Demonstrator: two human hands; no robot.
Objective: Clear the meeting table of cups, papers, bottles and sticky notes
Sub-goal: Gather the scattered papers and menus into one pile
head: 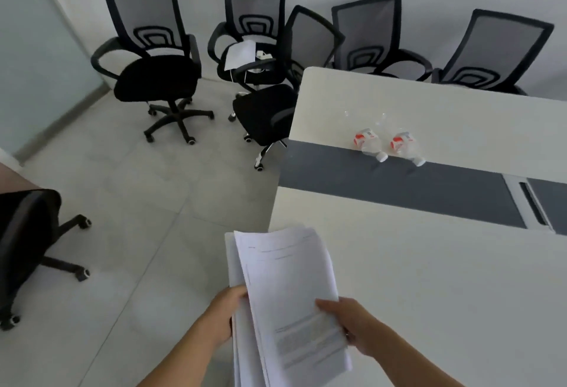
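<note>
A thick stack of printed papers (pixel 285 288) hangs over the near left corner of the white meeting table (pixel 429 294). My left hand (pixel 222 314) grips the stack's left edge from below. My right hand (pixel 352 322) pinches its right edge, thumb on top of the top sheet. Two clear plastic bottles lie on their sides farther along the table, one (pixel 369 144) left of the other (pixel 406 147), both with red-and-white labels and white caps pointing toward me.
A grey strip (pixel 399 184) with a cable hatch runs across the table's middle. Several black mesh office chairs stand along the far wall; one (pixel 245 52) carries a sheet of paper and a small white item. Another chair (pixel 27 251) is at the left edge. Tiled floor lies left of the table.
</note>
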